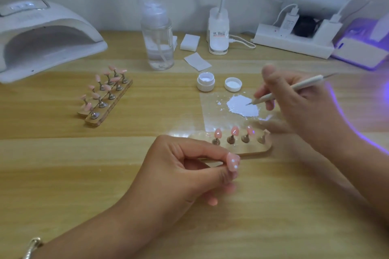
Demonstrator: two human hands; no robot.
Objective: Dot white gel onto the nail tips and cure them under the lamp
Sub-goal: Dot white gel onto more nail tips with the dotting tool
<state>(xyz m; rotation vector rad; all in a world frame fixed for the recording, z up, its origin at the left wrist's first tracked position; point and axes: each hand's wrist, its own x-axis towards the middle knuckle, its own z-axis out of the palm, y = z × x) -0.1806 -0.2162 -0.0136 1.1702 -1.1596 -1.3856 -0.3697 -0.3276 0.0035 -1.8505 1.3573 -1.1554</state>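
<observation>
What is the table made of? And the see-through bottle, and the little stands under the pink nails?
The table looks like pale wood or wood-look laminate: grain streaks run across it. The pump bottle seems clear plastic, maybe glass; liquid and a tube show through. The stands look like shiny metal, with grey-bronze glints.

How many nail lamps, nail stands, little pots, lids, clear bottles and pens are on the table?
Nail lamps: 2, a white one and a purple-lit one
Nail stands: 3, two side by side and one in front
Pots: 1
Lids: 1
Clear bottles: 1
Pens: 1
Total: 9
</observation>
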